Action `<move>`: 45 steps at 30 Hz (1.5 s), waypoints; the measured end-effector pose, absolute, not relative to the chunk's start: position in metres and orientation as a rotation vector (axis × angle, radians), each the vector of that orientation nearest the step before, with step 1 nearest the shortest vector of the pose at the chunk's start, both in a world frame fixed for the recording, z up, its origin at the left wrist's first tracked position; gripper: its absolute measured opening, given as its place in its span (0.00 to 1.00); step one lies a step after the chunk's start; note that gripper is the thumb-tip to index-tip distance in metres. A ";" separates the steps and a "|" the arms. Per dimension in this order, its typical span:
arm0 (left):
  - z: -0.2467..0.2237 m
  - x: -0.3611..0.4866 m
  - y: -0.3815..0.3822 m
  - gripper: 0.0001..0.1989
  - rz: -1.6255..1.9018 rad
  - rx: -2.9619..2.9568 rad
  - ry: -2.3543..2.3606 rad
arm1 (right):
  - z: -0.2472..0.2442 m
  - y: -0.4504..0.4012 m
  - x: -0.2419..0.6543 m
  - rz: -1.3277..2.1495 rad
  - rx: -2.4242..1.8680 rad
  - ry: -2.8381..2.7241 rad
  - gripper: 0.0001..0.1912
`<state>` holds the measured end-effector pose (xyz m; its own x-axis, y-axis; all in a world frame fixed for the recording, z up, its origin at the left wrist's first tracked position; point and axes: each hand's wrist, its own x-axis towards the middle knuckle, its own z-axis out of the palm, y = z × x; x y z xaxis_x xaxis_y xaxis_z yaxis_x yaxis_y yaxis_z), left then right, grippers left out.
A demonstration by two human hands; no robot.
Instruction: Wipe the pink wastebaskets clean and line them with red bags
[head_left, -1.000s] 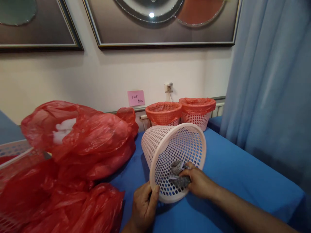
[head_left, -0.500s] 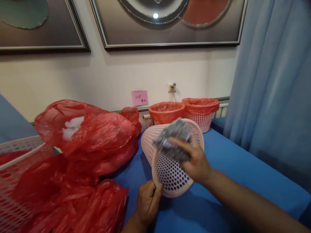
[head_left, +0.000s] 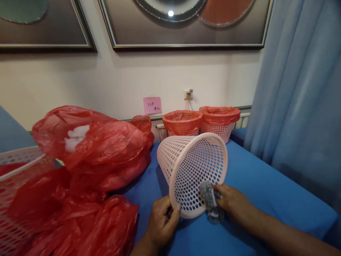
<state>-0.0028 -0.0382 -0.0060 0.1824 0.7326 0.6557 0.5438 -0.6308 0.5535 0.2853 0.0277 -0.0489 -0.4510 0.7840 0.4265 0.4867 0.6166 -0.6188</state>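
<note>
On the blue-covered table, a heap of red plastic bags lies at nine o'clock from the tipped pink mesh basket, its mouth towards me. My left hand is clamped on its rim at seven o'clock, while my right hand, fingers drawn in, clutches a crumpled grey cloth at the rim's five o'clock.

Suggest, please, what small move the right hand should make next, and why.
Perhaps the right hand should slide the gray cloth along the rim of the pale pink basket: the cloth overlaps the rim's lower right in this view, and the left hand grips the rim at its lower left, seemingly steadying the tilted basket.
</note>
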 end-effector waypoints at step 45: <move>0.000 -0.005 -0.039 0.23 1.946 1.219 1.158 | -0.088 0.078 0.294 1.136 -1.234 -0.713 0.25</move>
